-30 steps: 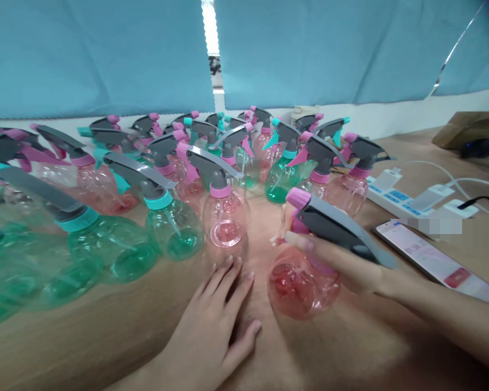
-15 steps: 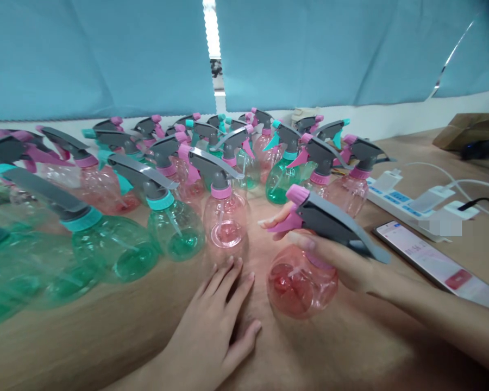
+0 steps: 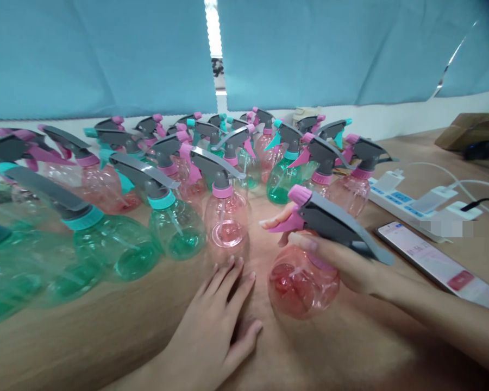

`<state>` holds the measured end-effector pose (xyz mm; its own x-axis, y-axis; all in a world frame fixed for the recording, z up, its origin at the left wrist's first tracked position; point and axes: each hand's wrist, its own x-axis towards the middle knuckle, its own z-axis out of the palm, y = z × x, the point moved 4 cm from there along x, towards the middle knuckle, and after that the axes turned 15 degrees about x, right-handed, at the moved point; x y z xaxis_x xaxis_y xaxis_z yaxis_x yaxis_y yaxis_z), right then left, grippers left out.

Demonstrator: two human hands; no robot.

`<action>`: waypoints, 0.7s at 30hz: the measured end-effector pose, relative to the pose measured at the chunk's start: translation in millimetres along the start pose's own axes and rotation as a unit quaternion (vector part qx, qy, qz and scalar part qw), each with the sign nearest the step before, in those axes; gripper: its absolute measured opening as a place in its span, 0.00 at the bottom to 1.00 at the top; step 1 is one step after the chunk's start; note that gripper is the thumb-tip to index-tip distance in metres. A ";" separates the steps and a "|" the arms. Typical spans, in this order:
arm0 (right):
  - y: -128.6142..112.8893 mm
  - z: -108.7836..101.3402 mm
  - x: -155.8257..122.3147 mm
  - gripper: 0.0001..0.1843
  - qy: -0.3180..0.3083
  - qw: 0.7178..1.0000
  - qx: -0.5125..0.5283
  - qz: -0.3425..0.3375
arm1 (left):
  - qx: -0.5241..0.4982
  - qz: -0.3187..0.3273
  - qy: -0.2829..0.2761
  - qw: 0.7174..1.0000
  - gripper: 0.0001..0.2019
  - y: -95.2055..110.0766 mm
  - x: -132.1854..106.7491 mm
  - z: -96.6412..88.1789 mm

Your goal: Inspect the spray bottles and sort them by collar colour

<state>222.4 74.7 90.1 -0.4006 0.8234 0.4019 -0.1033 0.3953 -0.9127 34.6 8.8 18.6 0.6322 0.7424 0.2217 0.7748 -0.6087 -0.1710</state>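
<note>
My right hand (image 3: 330,255) is wrapped around the neck of a clear pink spray bottle (image 3: 297,288), its fingers by the pink trigger. The bottle has a grey head with a pink nozzle and leans, its base turned partly toward me. My left hand (image 3: 215,309) lies flat on the wooden table (image 3: 106,336), fingers apart, holding nothing. Just beyond its fingertips stands another pink spray bottle (image 3: 227,220). A green spray bottle (image 3: 177,231) with a turquoise collar is beside that one, on the left.
Several more pink and green spray bottles crowd the back and left, including a large green one (image 3: 114,244). On the right are a phone (image 3: 436,266), a white power strip (image 3: 407,203) with plugs and cables, and a brown paper object (image 3: 468,130). Blue sheeting (image 3: 146,54) hangs behind.
Both hands and the held spray bottle keep nearly the same pose. The whole view has shifted very slightly, and the digits on the phone screen look different.
</note>
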 end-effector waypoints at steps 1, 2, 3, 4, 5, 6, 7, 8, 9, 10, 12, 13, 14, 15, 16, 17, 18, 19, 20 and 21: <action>0.0 0.3 -0.2 0.10 -0.002 1.000 0.002 0.001 | -0.002 -0.001 -0.002 1.000 0.27 0.0 0.1 0.1; 0.3 0.4 -0.5 0.10 -0.002 1.000 0.004 0.003 | -0.002 -0.001 -0.004 1.000 0.27 0.0 0.2 0.2; 0.6 0.5 -0.8 0.11 -0.002 1.000 0.007 0.005 | -0.001 -0.001 -0.005 1.000 0.27 -0.1 0.3 0.2; 0.9 0.5 -1.2 0.12 0.000 1.000 0.009 0.006 | -0.001 -0.002 -0.007 1.000 0.27 -0.2 0.3 0.3; 1.1 0.4 -1.5 0.12 0.001 1.000 0.011 0.006 | -0.002 -0.003 -0.008 1.000 0.27 -0.3 0.3 0.3; 1.4 0.3 -1.7 0.12 0.003 1.000 0.014 0.007 | -0.005 -0.004 -0.007 1.000 0.27 -0.4 0.2 0.3; 1.5 0.3 -1.7 0.11 0.003 1.000 0.016 0.007 | -0.008 -0.005 -0.005 1.000 0.27 -0.5 0.1 0.4; 1.6 0.4 -1.7 0.09 0.002 1.000 0.017 0.007 | -0.011 -0.006 -0.003 1.000 0.27 -0.7 -0.1 0.5; 1.6 0.5 -1.6 0.08 0.000 1.000 0.016 0.007 | -0.013 -0.007 -0.002 1.000 0.27 -0.8 -0.3 0.6; 1.5 0.4 -1.5 0.08 0.001 1.000 0.014 0.005 | -0.013 -0.006 -0.001 1.000 0.27 -0.9 -0.6 0.8; 1.4 -0.2 -1.3 0.09 0.005 1.000 0.006 0.001 | -0.012 -0.005 0.000 1.000 0.27 -1.0 -1.0 0.9; 1.3 -0.4 -1.3 0.09 0.007 1.000 0.003 -0.001 | -0.010 -0.004 -0.001 1.000 0.27 -1.0 -1.1 0.9; 1.2 -0.6 -1.3 0.09 0.008 1.000 0.000 -0.002 | -0.008 -0.003 -0.003 1.000 0.27 -1.0 -1.1 0.9; 1.1 -0.4 -1.3 0.09 0.005 1.000 -0.003 -0.004 | -0.006 -0.003 -0.005 1.000 0.27 -0.9 -1.0 0.8; 1.0 -0.2 -1.4 0.09 0.002 1.000 -0.006 -0.003 | -0.003 -0.002 -0.007 1.000 0.27 -0.7 -0.8 0.7; 0.8 0.0 -1.4 0.10 -0.001 1.000 -0.009 -0.004 | 0.000 -0.001 -0.009 1.000 0.27 -0.5 -0.6 0.6; 0.5 -0.1 -1.4 0.11 0.001 1.000 -0.012 -0.006 | 0.001 0.000 -0.010 1.000 0.27 -0.3 -0.4 0.4; 0.4 -0.6 -1.4 0.12 0.005 1.000 -0.015 -0.007 | 0.002 0.001 -0.011 1.000 0.27 -0.1 -0.3 0.3; 0.5 -1.3 -1.3 0.14 0.011 1.000 -0.018 -0.006 | 0.000 0.000 -0.010 1.000 0.27 0.0 -0.3 0.2; 0.9 -2.1 -1.3 0.15 0.018 1.000 -0.022 -0.004 | -0.002 -0.001 -0.009 1.000 0.27 -0.1 -0.4 0.2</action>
<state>224.7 74.9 88.9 -0.3672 0.8337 0.4124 -0.0662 0.4188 -0.9057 34.3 8.6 18.4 0.6309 0.7486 0.2037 0.7758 -0.6085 -0.1668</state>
